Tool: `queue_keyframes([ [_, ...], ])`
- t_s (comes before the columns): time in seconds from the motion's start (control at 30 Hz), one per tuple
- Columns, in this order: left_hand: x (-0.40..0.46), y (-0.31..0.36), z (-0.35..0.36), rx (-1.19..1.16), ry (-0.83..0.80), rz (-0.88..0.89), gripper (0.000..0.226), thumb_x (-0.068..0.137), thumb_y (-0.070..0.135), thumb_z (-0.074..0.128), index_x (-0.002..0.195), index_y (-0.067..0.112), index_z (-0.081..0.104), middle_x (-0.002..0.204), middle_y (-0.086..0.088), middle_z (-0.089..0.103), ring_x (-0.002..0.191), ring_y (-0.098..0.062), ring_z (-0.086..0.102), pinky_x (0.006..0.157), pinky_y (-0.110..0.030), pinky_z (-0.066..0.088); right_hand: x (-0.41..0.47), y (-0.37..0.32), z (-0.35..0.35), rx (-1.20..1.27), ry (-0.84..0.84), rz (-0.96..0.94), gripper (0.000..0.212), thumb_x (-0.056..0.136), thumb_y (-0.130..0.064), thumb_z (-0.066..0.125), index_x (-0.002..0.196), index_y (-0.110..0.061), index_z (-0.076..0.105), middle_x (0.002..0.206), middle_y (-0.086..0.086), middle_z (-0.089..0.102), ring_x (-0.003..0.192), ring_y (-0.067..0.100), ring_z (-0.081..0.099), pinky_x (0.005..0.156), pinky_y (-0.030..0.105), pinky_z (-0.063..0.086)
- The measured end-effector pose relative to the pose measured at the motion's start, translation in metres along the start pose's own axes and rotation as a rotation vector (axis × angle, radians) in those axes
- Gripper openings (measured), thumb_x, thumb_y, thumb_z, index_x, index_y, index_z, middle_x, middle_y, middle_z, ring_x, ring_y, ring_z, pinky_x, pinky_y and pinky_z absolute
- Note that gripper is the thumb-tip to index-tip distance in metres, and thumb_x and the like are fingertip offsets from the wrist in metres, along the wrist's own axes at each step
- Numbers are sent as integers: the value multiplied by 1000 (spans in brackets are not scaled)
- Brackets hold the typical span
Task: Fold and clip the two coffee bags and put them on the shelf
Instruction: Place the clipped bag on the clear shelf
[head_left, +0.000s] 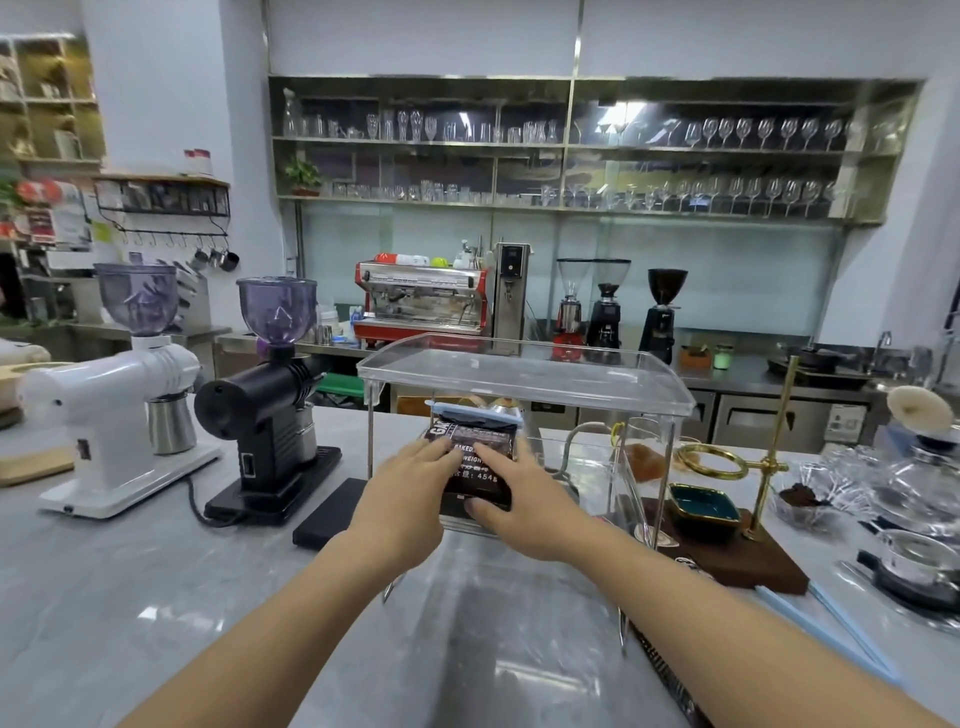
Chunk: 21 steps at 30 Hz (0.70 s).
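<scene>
1. A dark coffee bag (478, 460) stands upright on the lower level of a clear acrylic shelf (524, 371) that sits near the middle of the grey marble countertop (130, 587).
2. The bag's top is folded over and held by a pale blue clip (475, 411) running across its width, just under the shelf's upper tray.
3. The left hand (402, 499) has its fingers laid straight across the left part of the bag's front, touching it.
4. The right hand (524, 499) has its fingers spread on the bag's right side, with the thumb against the lower front edge; whether it pinches the bag or only presses, I cannot tell.
5. Only 1 bag is clearly in view.
6. Toward the countertop's left edge stand a white grinder (111, 405) and, just beside it, a black grinder (270, 410), each with a purple-tinted hopper.
7. A flat black scale (327, 512) lies between the black grinder and the shelf.
8. To the right of the shelf, a brass pour-over stand (769, 462) rises from a dark wooden base, with a small teal dish (704, 504) on that base.
9. A 2nd pale blue clip (831, 629) lies near the countertop's right edge.
</scene>
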<state>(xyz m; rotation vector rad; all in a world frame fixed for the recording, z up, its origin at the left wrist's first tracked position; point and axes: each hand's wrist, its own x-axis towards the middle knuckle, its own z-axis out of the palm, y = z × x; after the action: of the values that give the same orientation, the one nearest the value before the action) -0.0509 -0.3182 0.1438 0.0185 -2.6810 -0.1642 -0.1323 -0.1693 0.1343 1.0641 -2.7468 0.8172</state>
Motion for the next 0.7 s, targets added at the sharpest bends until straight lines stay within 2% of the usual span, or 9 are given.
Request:
queue_keyframes([
  [0.03,1,1,0,18,-13,41,60,80,1,54,137,19,51,142,4,54,129,-21,46,102,-35,45,0,0,1,-26,6,-8,74,89,-46,59,151,-35,20,163,5,-6,142,31,31,112,43,35],
  [0.07,2,2,0,19,-23,55,58,80,3,53,135,18,52,140,4,56,128,-20,47,102,-33,45,1,1,2,-52,15,-27,74,89,-47,58,152,-32,20,163,2,-9,146,28,22,115,44,31],
  [0.17,4,1,0,-6,-61,27,52,82,8,51,132,20,53,134,5,59,124,-18,49,98,-33,46,1,1,5,-117,11,-72,74,94,-43,52,153,-18,17,164,1,4,150,21,1,121,43,15],
  [0.27,7,0,1,2,-117,5,47,86,13,49,132,21,52,136,4,57,127,-19,48,98,-35,47,3,4,7,-149,7,-80,74,95,-47,48,153,-15,16,163,2,11,150,22,0,121,44,12],
  [0.43,9,4,2,37,-206,-16,51,96,19,40,146,12,42,154,-5,45,142,-24,36,117,-38,31,5,7,13,-212,-1,-55,76,94,-55,35,153,-14,11,164,5,8,150,22,0,120,46,12],
  [0.6,3,5,10,139,-228,-41,62,104,31,25,160,8,12,170,-7,11,157,-21,5,126,-37,1,-7,-4,12,-222,31,-35,70,100,-45,34,154,-11,6,164,8,0,151,22,-3,122,41,5],
  [0.7,-1,7,18,143,-198,-55,64,106,37,19,160,8,3,171,-8,0,157,-20,-4,126,-37,-3,-26,-8,9,-199,56,-38,65,101,-37,36,154,-12,8,164,8,3,151,22,1,122,36,4],
])
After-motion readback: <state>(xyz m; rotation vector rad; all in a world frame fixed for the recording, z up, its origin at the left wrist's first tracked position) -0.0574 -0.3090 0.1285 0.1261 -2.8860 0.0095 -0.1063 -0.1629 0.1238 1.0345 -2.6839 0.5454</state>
